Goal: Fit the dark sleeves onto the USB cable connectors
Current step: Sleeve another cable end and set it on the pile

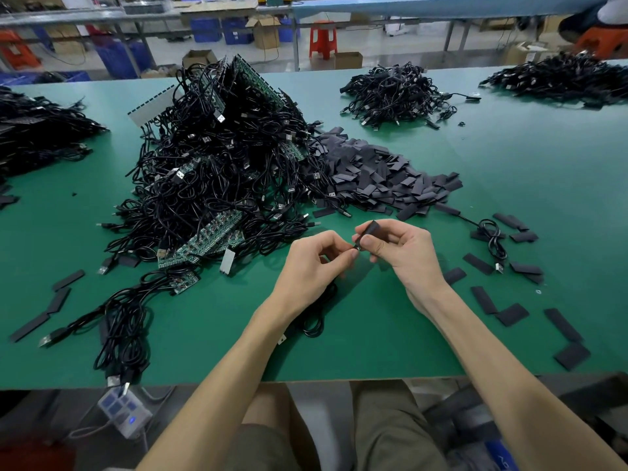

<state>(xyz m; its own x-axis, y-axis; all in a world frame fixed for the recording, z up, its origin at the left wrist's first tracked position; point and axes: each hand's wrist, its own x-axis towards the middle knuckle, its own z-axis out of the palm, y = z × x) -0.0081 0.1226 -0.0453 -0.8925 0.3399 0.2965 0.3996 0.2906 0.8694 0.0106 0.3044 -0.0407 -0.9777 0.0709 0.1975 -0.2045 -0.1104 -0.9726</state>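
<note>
at the left hand (316, 263): curled, pinching a small connector (356, 248), with black cable (314, 322) trailing below the wrist. just right of that pinch, at the right hand (404, 253): curled round a dark sleeve (368, 230), mouth meeting the connector. likely light, soft, easily squashed; best gripped by its edges near the mouth. spare sleeves (384, 178) heaped beyond both grips.

Bright, even light from overhead falls on the green worktop (530, 185), so shadows are soft and short, with a faint one under the cable heap (210, 171). The floor (384, 61) beyond has a mild sheen (no hard glare anywhere). The wide lens bows the worktop's edges. The centre is sharp, the corners soft, and a person (591, 22) at top right is blurred.
</note>
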